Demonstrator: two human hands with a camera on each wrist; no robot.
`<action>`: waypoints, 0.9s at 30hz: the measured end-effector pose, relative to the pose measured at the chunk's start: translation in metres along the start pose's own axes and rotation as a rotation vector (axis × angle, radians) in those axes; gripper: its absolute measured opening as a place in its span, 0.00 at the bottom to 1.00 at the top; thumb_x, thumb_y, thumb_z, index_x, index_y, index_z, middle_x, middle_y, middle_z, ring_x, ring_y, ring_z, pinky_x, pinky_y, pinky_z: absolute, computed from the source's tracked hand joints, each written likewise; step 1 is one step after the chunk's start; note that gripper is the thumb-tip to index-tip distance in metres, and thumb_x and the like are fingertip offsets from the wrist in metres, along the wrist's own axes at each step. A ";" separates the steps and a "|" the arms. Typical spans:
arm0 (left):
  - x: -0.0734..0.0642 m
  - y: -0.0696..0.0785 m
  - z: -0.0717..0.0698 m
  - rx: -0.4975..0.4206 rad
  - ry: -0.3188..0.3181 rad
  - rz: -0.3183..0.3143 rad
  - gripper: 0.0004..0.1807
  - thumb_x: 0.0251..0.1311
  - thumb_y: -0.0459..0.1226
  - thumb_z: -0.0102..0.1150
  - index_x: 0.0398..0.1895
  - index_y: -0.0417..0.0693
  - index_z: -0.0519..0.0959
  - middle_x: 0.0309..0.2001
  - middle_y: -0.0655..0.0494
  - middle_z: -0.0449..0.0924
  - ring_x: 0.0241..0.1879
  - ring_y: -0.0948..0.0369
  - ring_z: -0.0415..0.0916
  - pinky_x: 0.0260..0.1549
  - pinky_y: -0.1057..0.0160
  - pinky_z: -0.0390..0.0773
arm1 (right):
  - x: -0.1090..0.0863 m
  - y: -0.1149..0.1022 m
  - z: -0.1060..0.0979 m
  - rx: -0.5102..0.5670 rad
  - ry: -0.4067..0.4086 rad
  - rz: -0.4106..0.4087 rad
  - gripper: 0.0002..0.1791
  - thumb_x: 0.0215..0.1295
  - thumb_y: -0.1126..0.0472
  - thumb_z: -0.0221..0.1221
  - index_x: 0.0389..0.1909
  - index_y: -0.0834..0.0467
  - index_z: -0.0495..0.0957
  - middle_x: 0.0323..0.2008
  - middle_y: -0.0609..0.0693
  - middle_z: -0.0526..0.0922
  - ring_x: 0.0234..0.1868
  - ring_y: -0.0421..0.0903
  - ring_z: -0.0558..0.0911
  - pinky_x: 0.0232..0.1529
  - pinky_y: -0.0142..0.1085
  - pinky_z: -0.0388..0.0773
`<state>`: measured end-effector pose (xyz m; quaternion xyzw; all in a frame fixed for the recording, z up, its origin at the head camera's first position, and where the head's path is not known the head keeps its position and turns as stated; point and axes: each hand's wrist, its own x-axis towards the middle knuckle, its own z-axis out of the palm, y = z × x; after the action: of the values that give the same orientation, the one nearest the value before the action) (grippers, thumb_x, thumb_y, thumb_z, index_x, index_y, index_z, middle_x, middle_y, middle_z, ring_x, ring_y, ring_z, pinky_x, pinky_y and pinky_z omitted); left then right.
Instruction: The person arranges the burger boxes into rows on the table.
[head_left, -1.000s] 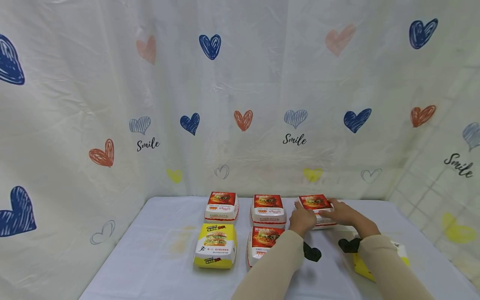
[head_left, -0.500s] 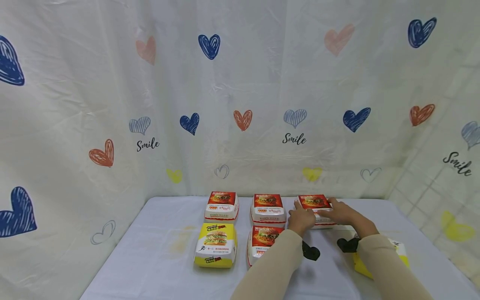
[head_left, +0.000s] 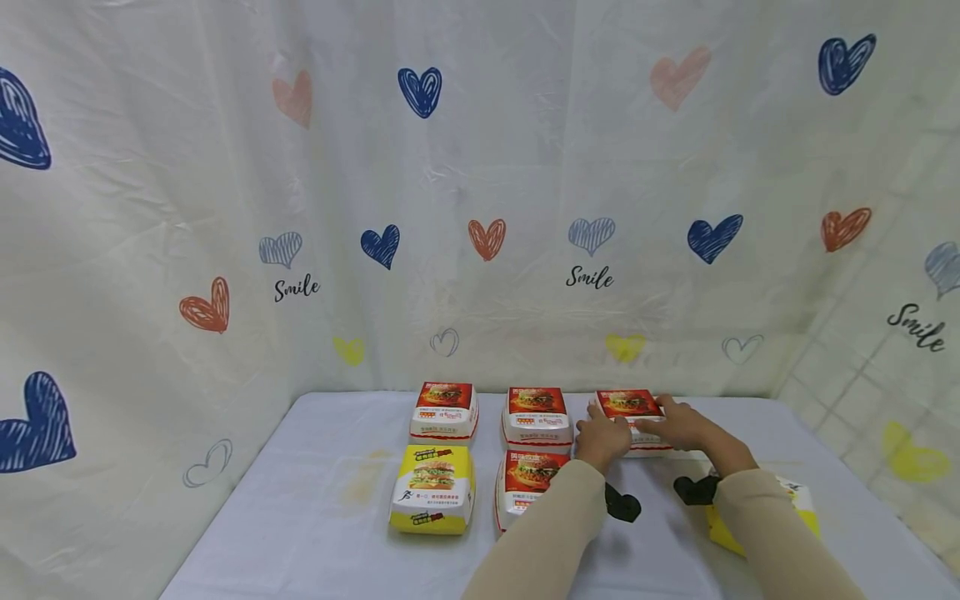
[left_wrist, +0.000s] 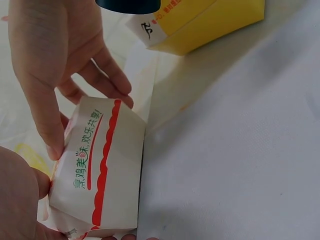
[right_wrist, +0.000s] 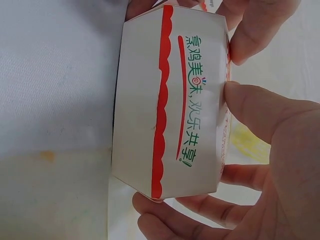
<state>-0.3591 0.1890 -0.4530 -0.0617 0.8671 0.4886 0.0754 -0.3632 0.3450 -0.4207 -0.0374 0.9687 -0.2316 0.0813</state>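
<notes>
A red and white burger box (head_left: pixel 628 405) sits at the back right of the table, held between both hands. My left hand (head_left: pixel 602 437) grips its left side, and my right hand (head_left: pixel 684 425) grips its right side, thumb on the upper front edge. Close up in the left wrist view, the white front of the burger box (left_wrist: pixel 95 165) carries green writing and a scalloped red band. The right wrist view has the box (right_wrist: pixel 170 105) standing between fingers of the two hands; its underside is hidden.
Two more red burger boxes, middle (head_left: pixel 536 417) and left (head_left: pixel 444 412), line the back. In front are a red box (head_left: pixel 525 483), partly behind the left sleeve, and a yellow one (head_left: pixel 432 490). Another yellow box (head_left: pixel 723 529) lies under the right forearm. A heart-printed curtain (head_left: pixel 480 167) hangs behind.
</notes>
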 end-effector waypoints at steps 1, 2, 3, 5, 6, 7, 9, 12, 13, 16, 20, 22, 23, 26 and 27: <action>0.000 0.000 0.000 -0.004 0.005 0.001 0.35 0.71 0.52 0.52 0.75 0.43 0.62 0.64 0.34 0.69 0.62 0.39 0.71 0.63 0.37 0.70 | 0.000 0.000 0.000 0.003 0.000 0.003 0.51 0.69 0.40 0.60 0.68 0.81 0.53 0.58 0.81 0.71 0.44 0.61 0.80 0.41 0.49 0.81; -0.001 0.000 0.000 -0.008 0.010 0.003 0.35 0.71 0.51 0.52 0.75 0.43 0.62 0.64 0.34 0.69 0.62 0.38 0.71 0.63 0.37 0.70 | 0.001 0.001 0.000 0.006 -0.001 0.004 0.51 0.69 0.40 0.60 0.68 0.81 0.53 0.58 0.81 0.71 0.44 0.61 0.80 0.41 0.48 0.81; -0.001 0.000 0.000 -0.013 0.015 0.006 0.35 0.71 0.51 0.52 0.75 0.42 0.62 0.63 0.33 0.69 0.62 0.38 0.71 0.63 0.37 0.70 | 0.001 0.002 0.000 0.002 -0.004 -0.002 0.51 0.70 0.40 0.59 0.68 0.82 0.52 0.58 0.82 0.71 0.44 0.61 0.80 0.40 0.48 0.81; -0.002 -0.001 0.000 -0.022 0.022 0.011 0.35 0.71 0.51 0.52 0.74 0.41 0.62 0.63 0.33 0.69 0.62 0.38 0.71 0.63 0.37 0.70 | 0.002 0.002 0.001 0.003 -0.004 0.003 0.51 0.70 0.40 0.59 0.68 0.81 0.51 0.58 0.82 0.70 0.43 0.61 0.80 0.39 0.48 0.81; -0.002 -0.001 0.000 -0.025 0.023 0.012 0.35 0.71 0.51 0.52 0.74 0.41 0.62 0.63 0.33 0.69 0.62 0.38 0.71 0.63 0.37 0.70 | 0.001 0.002 0.001 0.002 -0.003 0.003 0.51 0.71 0.40 0.59 0.69 0.81 0.51 0.58 0.83 0.70 0.43 0.61 0.80 0.39 0.48 0.81; -0.003 -0.001 0.000 -0.029 0.025 0.014 0.35 0.71 0.51 0.52 0.74 0.41 0.62 0.63 0.33 0.69 0.62 0.38 0.71 0.63 0.36 0.70 | 0.001 0.001 0.001 0.000 -0.004 0.003 0.51 0.71 0.40 0.58 0.69 0.81 0.51 0.58 0.83 0.70 0.43 0.61 0.80 0.39 0.48 0.81; -0.003 -0.002 0.000 -0.034 0.028 0.017 0.35 0.71 0.50 0.52 0.74 0.40 0.62 0.63 0.33 0.68 0.62 0.38 0.70 0.63 0.36 0.70 | 0.000 0.000 0.001 -0.001 -0.005 0.001 0.52 0.71 0.40 0.58 0.69 0.81 0.50 0.58 0.83 0.69 0.43 0.61 0.80 0.39 0.48 0.81; -0.003 -0.002 0.000 -0.041 0.031 0.015 0.35 0.71 0.50 0.53 0.74 0.40 0.63 0.64 0.33 0.67 0.62 0.38 0.71 0.64 0.37 0.70 | -0.002 -0.002 0.000 0.008 -0.009 0.003 0.51 0.72 0.41 0.57 0.69 0.81 0.50 0.56 0.84 0.68 0.41 0.60 0.80 0.38 0.47 0.81; -0.003 -0.002 0.001 -0.041 0.034 0.015 0.35 0.71 0.50 0.53 0.74 0.40 0.63 0.64 0.33 0.67 0.62 0.38 0.71 0.64 0.37 0.70 | -0.002 -0.002 0.000 0.009 -0.010 0.003 0.51 0.72 0.41 0.57 0.69 0.81 0.50 0.56 0.84 0.67 0.40 0.60 0.79 0.37 0.46 0.81; -0.003 -0.002 0.002 -0.045 0.044 0.013 0.35 0.70 0.50 0.54 0.73 0.39 0.63 0.64 0.33 0.67 0.61 0.38 0.71 0.63 0.37 0.70 | -0.003 -0.002 0.000 0.010 -0.017 0.004 0.50 0.72 0.41 0.57 0.68 0.81 0.50 0.55 0.82 0.69 0.40 0.59 0.80 0.37 0.46 0.80; -0.003 -0.002 0.003 -0.037 0.059 0.011 0.35 0.70 0.50 0.55 0.72 0.37 0.64 0.63 0.33 0.67 0.60 0.39 0.72 0.63 0.38 0.71 | -0.003 -0.002 -0.001 0.003 -0.028 0.007 0.49 0.72 0.40 0.57 0.67 0.80 0.51 0.55 0.80 0.73 0.42 0.59 0.80 0.38 0.46 0.81; -0.003 -0.002 0.004 -0.033 0.065 0.009 0.35 0.70 0.50 0.56 0.72 0.37 0.64 0.63 0.33 0.68 0.60 0.39 0.73 0.63 0.38 0.72 | -0.003 -0.001 -0.001 -0.001 -0.036 0.009 0.49 0.72 0.40 0.57 0.67 0.79 0.50 0.56 0.80 0.73 0.43 0.60 0.81 0.39 0.47 0.81; -0.003 -0.002 0.004 -0.029 0.063 0.005 0.35 0.70 0.50 0.55 0.72 0.38 0.64 0.63 0.33 0.68 0.60 0.39 0.72 0.63 0.38 0.72 | -0.003 -0.001 -0.001 0.000 -0.038 0.010 0.49 0.72 0.39 0.57 0.67 0.79 0.50 0.57 0.80 0.72 0.43 0.60 0.81 0.39 0.47 0.81; -0.004 -0.002 0.004 -0.027 0.062 0.000 0.35 0.70 0.50 0.56 0.72 0.38 0.64 0.63 0.34 0.68 0.60 0.39 0.72 0.63 0.38 0.71 | -0.002 0.001 -0.001 0.003 -0.045 0.013 0.50 0.71 0.38 0.57 0.67 0.78 0.51 0.56 0.80 0.73 0.41 0.59 0.81 0.39 0.47 0.80; -0.004 -0.002 0.004 -0.023 0.059 -0.001 0.35 0.70 0.50 0.56 0.72 0.38 0.64 0.63 0.34 0.68 0.60 0.39 0.72 0.63 0.38 0.71 | -0.001 0.002 -0.001 0.003 -0.046 0.019 0.50 0.71 0.37 0.58 0.67 0.77 0.51 0.55 0.79 0.74 0.41 0.59 0.81 0.39 0.47 0.79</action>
<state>-0.3548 0.1920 -0.4561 -0.0774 0.8631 0.4966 0.0492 -0.3619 0.3473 -0.4208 -0.0337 0.9665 -0.2313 0.1059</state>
